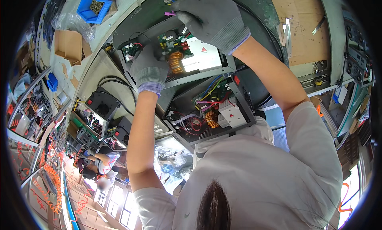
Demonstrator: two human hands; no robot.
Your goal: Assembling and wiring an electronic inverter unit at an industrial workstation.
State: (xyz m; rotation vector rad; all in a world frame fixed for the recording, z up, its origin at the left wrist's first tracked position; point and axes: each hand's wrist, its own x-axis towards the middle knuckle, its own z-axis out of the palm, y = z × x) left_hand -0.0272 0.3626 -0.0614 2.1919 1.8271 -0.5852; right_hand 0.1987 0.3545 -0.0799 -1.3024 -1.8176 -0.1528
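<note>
If the left gloved hand [150, 67], its grip hidden, shifts right, it could knock the copper-wound toroid [175, 63]; the right gloved hand [213, 21] curls beside a pink connector [170, 14], grasp unclear.

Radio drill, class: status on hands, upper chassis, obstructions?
Left hand inside upper open chassis, beside copper-wound toroid. Right hand by small purple part, grip unclear. Possible obstruction: second open chassis, body side.

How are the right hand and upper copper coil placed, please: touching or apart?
Apart; the head view shows a gap between the right hand and upper copper coil.
</note>
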